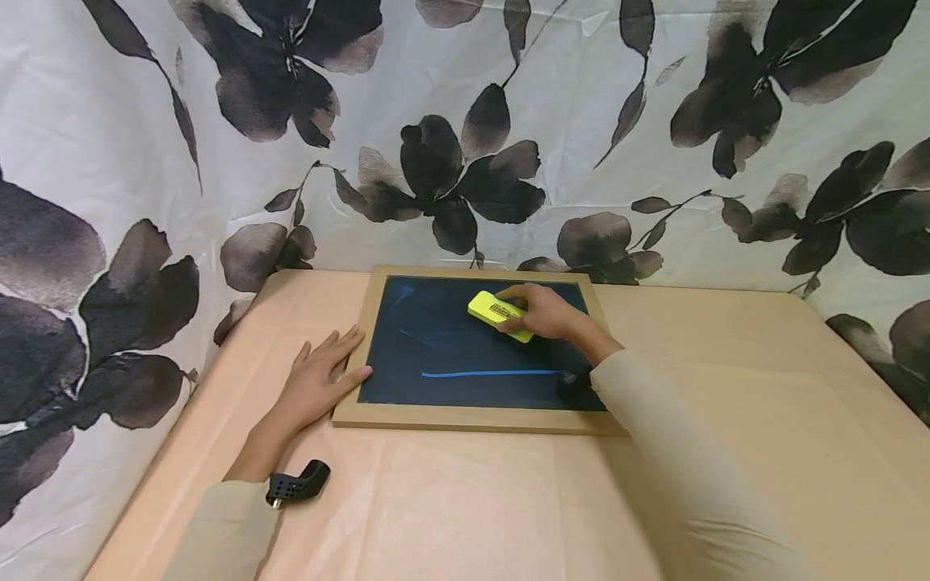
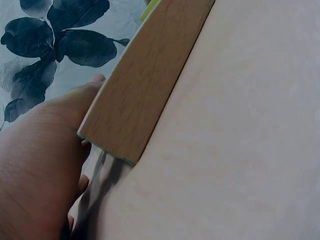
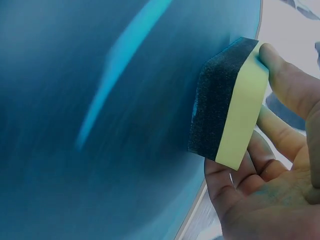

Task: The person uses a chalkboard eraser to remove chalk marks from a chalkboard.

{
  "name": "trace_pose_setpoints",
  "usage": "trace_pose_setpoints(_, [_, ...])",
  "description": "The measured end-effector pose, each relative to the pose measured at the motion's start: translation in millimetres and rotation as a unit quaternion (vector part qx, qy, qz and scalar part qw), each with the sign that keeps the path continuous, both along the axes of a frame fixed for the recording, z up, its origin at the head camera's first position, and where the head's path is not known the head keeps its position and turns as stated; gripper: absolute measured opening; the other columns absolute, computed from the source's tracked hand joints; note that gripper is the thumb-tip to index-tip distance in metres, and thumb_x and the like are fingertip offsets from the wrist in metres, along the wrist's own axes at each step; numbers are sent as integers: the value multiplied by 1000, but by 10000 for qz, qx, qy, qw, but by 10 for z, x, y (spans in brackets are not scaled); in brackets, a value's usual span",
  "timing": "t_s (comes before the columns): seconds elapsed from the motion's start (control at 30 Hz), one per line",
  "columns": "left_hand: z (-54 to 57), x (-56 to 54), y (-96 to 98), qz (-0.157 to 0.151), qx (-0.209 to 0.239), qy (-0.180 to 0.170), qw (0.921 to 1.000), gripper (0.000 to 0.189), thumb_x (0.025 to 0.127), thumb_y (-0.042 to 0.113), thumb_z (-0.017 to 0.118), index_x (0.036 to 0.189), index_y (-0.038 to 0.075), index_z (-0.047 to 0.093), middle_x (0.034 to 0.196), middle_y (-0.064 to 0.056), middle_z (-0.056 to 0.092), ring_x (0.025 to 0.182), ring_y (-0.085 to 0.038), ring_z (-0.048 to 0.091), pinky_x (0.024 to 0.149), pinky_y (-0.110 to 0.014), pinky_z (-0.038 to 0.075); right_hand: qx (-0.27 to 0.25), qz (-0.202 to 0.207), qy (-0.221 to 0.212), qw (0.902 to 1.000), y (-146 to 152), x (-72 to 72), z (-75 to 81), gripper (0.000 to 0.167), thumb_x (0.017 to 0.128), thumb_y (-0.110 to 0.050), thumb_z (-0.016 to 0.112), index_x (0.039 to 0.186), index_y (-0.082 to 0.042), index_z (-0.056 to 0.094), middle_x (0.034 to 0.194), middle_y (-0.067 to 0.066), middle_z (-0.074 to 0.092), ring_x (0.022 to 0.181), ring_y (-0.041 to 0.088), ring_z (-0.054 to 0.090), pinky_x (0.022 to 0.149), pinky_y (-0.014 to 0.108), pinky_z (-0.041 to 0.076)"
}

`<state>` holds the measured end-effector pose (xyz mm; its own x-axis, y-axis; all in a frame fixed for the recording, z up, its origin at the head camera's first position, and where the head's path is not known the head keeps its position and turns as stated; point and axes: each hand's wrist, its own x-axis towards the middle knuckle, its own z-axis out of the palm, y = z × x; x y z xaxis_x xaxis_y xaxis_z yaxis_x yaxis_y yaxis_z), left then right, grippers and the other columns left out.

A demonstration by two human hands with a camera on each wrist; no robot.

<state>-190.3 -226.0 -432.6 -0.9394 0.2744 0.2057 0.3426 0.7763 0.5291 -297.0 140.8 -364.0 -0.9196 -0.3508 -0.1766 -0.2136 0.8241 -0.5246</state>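
A blackboard in a light wooden frame lies on the table, with one blue chalk line across its lower part and faint blue smears at the upper left. My right hand grips a yellow board eraser over the upper right of the board. In the right wrist view the eraser shows its dark felt side facing the board, thumb on one side and fingers on the other. My left hand rests with fingers spread at the frame's left edge, thumb touching the frame.
A peach-coloured cloth covers the table. Behind and to the left hangs a white curtain with dark flowers. A black device is strapped at my left wrist.
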Motion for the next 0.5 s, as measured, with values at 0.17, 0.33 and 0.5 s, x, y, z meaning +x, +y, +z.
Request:
trace_pose_setpoints(0.17, [-4,-2,6,23,-28,19,10000,71,92,49,58,149,12,37,154,-9,30,142,-35,20,111,-60,0,-32,-83,86,9999,278,-7,26,67,83,-31,76,141,-9,49,123,18,55,105,33,52,90,47,45])
trace_pose_setpoints(0.33, [13,4,12,30,-13,26,10000,71,92,48,58,149,12,37,154,-9,30,142,-35,20,111,-60,0,-16,-97,215,9997,530,-26,18,68,83,-29,75,141,-5,47,127,20,53,107,35,51,91,49,45])
trace_pose_setpoints(0.5, [13,1,17,25,-16,44,10000,70,92,48,58,149,12,37,154,-9,30,142,-36,20,111,-61,0,40,-204,216,9995,707,-32,8,70,84,-31,75,141,-4,46,127,22,53,107,36,51,91,50,45])
